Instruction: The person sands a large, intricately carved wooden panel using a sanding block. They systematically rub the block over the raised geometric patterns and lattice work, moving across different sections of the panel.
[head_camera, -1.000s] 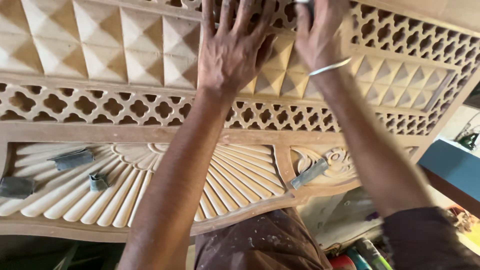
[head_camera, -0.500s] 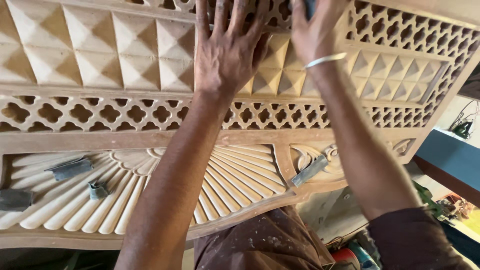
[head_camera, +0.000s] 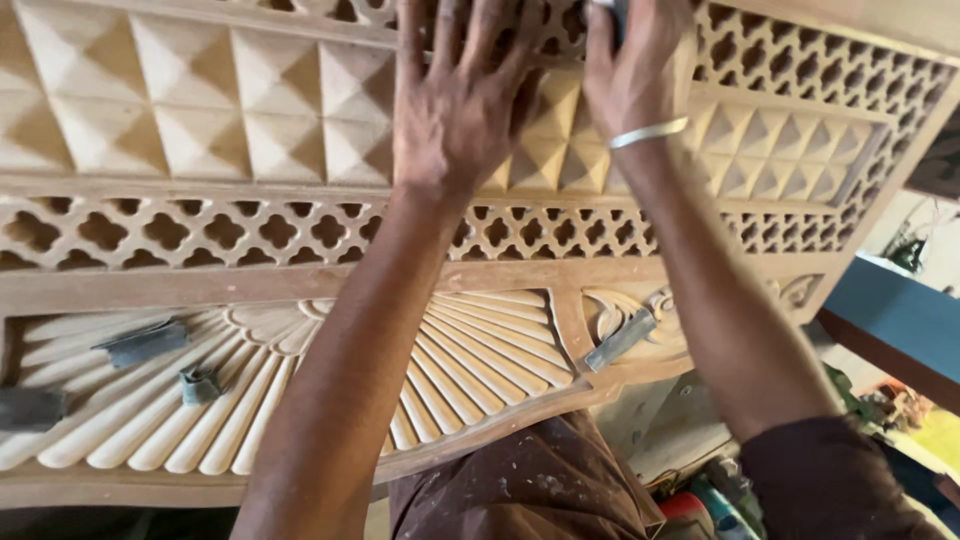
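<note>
A large carved wooden panel (head_camera: 200, 110) fills the view, with pyramid blocks, a lattice band and a fan of flutes. My left hand (head_camera: 455, 100) lies flat, fingers spread, on the pyramid blocks near the top lattice. My right hand (head_camera: 640, 70), with a silver bangle at the wrist, is closed around a small grey object (head_camera: 610, 10) at the frame's top edge, pressed against the carving. Most of that object is hidden or cut off.
Folded grey abrasive pieces lie on the fan carving: one (head_camera: 145, 343) at left, a small one (head_camera: 200, 385) below it, one (head_camera: 25, 408) at the far left edge and one (head_camera: 620, 340) by the scroll carving. A blue-topped bench (head_camera: 900, 320) stands right.
Both hands have stayed on the upper carving, with only a slight shift; the view has moved a little closer and to the right.
</note>
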